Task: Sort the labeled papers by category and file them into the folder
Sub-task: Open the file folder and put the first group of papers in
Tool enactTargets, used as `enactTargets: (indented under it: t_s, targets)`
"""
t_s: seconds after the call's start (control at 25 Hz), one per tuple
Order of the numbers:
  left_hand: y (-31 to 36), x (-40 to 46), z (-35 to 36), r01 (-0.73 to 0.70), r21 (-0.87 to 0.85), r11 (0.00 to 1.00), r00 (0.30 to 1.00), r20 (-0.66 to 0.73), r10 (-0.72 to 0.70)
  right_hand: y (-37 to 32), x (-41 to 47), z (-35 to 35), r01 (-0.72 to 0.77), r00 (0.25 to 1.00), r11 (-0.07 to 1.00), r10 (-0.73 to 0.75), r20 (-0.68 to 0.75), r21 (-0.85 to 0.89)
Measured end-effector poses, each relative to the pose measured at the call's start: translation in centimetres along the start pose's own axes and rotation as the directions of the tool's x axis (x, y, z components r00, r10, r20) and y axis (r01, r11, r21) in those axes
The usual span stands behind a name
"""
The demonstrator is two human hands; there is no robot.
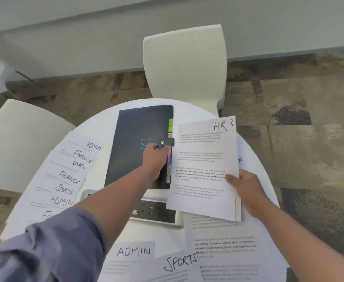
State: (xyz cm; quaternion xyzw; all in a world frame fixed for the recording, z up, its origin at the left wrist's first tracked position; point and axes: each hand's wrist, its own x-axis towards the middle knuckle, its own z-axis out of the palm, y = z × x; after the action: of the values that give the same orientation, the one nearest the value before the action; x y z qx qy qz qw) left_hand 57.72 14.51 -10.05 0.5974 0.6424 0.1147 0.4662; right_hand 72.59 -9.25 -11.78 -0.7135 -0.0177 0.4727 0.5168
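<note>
Just under the left grip [155,154], pinching the folder [138,143] strap, the snap could stick; right grip [246,192] clamps HR papers [203,169], might slip.

Left hand [154,154] fingers hidden at folder [138,127] strap; body txt on HR sheets [203,159] too blurred.

One head-worn camera looks steeply down and forward, close over the round table [254,151].

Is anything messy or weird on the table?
Nothing is torn or spilled. The white labeled papers on the left lie fanned and crooked, categories mixed. The dark blue folder is still snapped shut.
</note>
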Motion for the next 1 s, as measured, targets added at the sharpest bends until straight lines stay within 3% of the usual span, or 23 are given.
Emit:
enactTargets:
  t_s: [0.24,0.36,0.6,0.76,1.0]
  targets:
    - [1.3,2.9,1.5,0.124,0.043,0.991,0.983,-0.14,-0.116,0.0,0.7,-0.2,-0.027,1.0,0.999,0.027,0.011,-0.021]
    - [2.2,2.9,1.7,0.159,0.125,0.979,0.977,-0.163,-0.137,-0.1,1.0,-0.3,-0.069,0.997,0.998,0.07,0.027,-0.01]
    - [2.9,3.8,1.9,0.257,0.078,0.963,0.957,-0.164,-0.241,0.0,1.2,-0.2,-0.074,0.997,0.997,0.074,0.018,-0.021]
    - [2.9,4.0,1.9,0.233,0.199,0.952,0.968,-0.145,-0.206,0.2,1.4,-0.4,-0.087,0.996,0.996,0.087,0.034,-0.005]
    - [2.8,3.9,1.5,0.061,0.391,0.918,0.997,-0.066,-0.038,0.1,1.0,-0.3,-0.078,0.996,0.997,0.077,0.032,0.024]
